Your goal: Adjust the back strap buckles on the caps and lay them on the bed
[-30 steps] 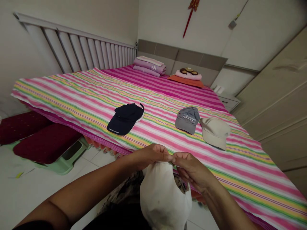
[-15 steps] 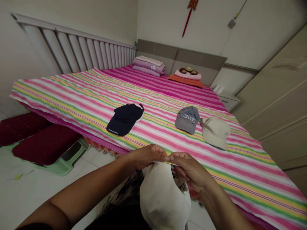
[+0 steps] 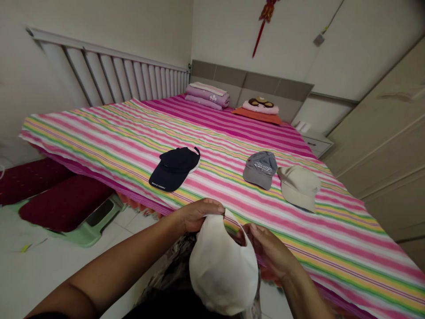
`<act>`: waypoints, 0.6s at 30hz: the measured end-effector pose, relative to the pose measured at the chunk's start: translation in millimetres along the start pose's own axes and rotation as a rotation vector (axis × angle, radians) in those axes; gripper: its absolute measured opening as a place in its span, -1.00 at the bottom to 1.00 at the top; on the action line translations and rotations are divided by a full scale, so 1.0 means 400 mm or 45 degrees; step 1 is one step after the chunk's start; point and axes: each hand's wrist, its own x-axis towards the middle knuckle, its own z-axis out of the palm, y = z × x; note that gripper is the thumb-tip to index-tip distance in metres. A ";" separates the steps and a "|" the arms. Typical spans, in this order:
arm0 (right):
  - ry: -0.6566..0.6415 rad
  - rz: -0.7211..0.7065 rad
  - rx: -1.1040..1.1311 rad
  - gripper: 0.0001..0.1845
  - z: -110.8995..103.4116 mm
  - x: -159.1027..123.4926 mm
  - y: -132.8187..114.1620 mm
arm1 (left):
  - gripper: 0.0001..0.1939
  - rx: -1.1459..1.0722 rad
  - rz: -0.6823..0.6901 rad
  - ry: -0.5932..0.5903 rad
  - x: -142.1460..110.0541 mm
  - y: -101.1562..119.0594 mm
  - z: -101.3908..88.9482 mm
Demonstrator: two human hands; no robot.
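I hold a white cap (image 3: 221,270) in front of me at the foot of the bed, its crown hanging down. My left hand (image 3: 198,214) pinches the cap's back strap at the top. My right hand (image 3: 265,248) grips the cap's rim on the right side, fingers curled. On the striped bedspread (image 3: 116,133) beyond lie a navy cap (image 3: 175,168), a grey cap (image 3: 260,169) and a beige cap (image 3: 300,186).
Folded purple bedding (image 3: 207,95) and an orange-and-pink pillow (image 3: 260,110) lie at the headboard. Dark red cushions (image 3: 63,199) rest on a green stool (image 3: 96,221) left of the bed. A wardrobe (image 3: 392,146) and a nightstand (image 3: 317,142) stand on the right.
My hands have parted at the strap: the right hand dropped lower onto the cap's rim, and the cap shifted slightly left and down. The view tilted a little downward.
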 end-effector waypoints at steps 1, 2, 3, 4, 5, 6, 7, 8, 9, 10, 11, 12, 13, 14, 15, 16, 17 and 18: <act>0.000 0.003 0.037 -0.64 -0.004 -0.004 0.009 | -0.82 0.021 -0.022 0.021 -0.001 0.002 -0.004; 0.000 0.005 0.081 -0.66 -0.005 -0.007 0.016 | -0.82 0.037 -0.042 0.039 -0.002 0.005 -0.007; 0.003 0.004 0.132 -0.69 -0.003 -0.010 0.021 | -0.82 0.042 -0.056 0.050 -0.003 0.007 -0.007; 0.013 -0.010 0.193 -0.73 0.001 -0.012 0.023 | -0.83 0.036 -0.065 0.046 -0.003 0.008 -0.006; 0.036 -0.036 0.261 -0.76 0.007 -0.014 0.023 | -0.83 0.021 -0.074 0.027 -0.003 0.010 -0.003; 0.073 -0.068 0.334 -0.77 0.015 -0.015 0.020 | -0.83 -0.001 -0.082 -0.002 -0.003 0.011 0.001; 0.117 -0.106 0.412 -0.79 0.022 -0.016 0.015 | -0.84 -0.031 -0.088 -0.036 -0.003 0.012 0.007; 0.163 -0.147 0.490 -0.79 0.029 -0.015 0.009 | -0.84 -0.069 -0.098 -0.065 -0.002 0.014 0.013; 0.204 -0.185 0.571 -0.79 0.034 -0.013 0.002 | -0.85 -0.108 -0.121 -0.089 -0.002 0.016 0.020; 0.238 -0.206 0.647 -0.79 0.038 -0.011 -0.004 | -0.84 -0.148 -0.155 -0.104 -0.001 0.019 0.025; 0.266 -0.205 0.711 -0.80 0.041 -0.006 -0.011 | -0.84 -0.190 -0.186 -0.109 -0.001 0.023 0.030; 0.287 -0.189 0.758 -0.81 0.041 -0.001 -0.016 | -0.85 -0.233 -0.207 -0.106 0.000 0.028 0.032; 0.305 -0.163 0.786 -0.84 0.041 0.004 -0.020 | -0.85 -0.273 -0.217 -0.103 0.000 0.033 0.032; 0.315 -0.139 0.795 -0.86 0.041 0.011 -0.023 | -0.86 -0.305 -0.215 -0.106 0.001 0.038 0.028; 0.318 -0.123 0.787 -0.87 0.040 0.017 -0.024 | -0.85 -0.324 -0.198 -0.115 0.001 0.042 0.021; 0.315 -0.115 0.771 -0.86 0.040 0.024 -0.023 | -0.83 -0.333 -0.174 -0.133 0.001 0.044 0.010; 0.312 -0.111 0.750 -0.84 0.041 0.030 -0.021 | -0.80 -0.333 -0.151 -0.160 0.000 0.045 -0.003; 0.311 -0.107 0.725 -0.82 0.042 0.035 -0.016 | -0.77 -0.328 -0.123 -0.197 -0.001 0.043 -0.017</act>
